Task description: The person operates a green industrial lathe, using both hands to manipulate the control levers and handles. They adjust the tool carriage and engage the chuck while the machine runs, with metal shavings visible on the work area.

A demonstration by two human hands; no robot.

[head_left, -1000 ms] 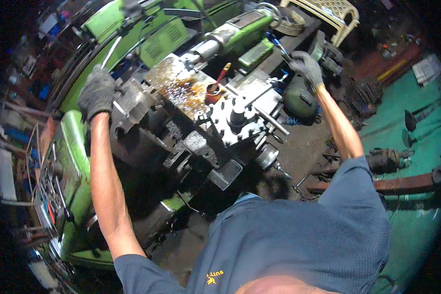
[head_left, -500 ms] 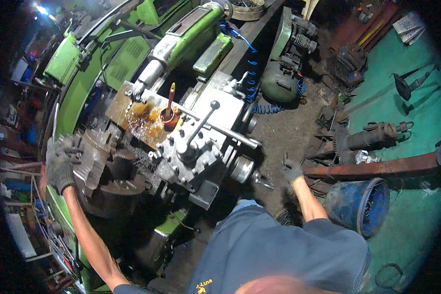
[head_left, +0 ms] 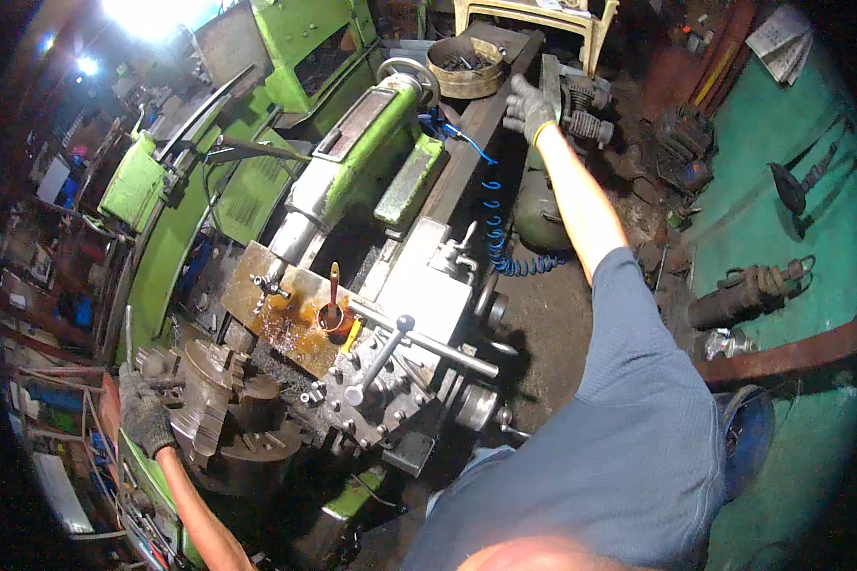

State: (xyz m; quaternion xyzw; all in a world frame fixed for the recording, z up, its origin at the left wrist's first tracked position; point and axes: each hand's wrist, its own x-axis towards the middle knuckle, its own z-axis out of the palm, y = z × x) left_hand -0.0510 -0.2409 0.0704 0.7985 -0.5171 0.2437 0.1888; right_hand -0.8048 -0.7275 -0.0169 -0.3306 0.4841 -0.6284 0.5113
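My left hand [head_left: 146, 416], in a dark grey glove, is closed around the lower end of an upright metal lever [head_left: 129, 333] beside the lathe chuck [head_left: 205, 381]. Stretched far forward, my right hand [head_left: 531, 111] wears a grey glove with a yellow cuff; its fingers are apart and hold nothing. It is above the gap between the lathe bed and the compressor. Left of it, a blue air gun [head_left: 438, 124] hangs by the tailstock [head_left: 362, 143], joined to a coiled blue hose [head_left: 493, 224]. A brush [head_left: 334, 285] stands in a small pot [head_left: 330, 319] on an oily plate [head_left: 286, 314].
The tool post [head_left: 371, 385] with its long handle stands between me and the pot. A round tin of metal bits [head_left: 467, 81] sits at the bed's far end. At right are a green compressor tank [head_left: 538, 219], a rusty beam [head_left: 790, 352] and a blue bucket [head_left: 752, 443].
My right hand has swung from beside the bucket far forward, toward the compressor and the bed's far end. The view has tilted up. My left hand stays by the chuck.
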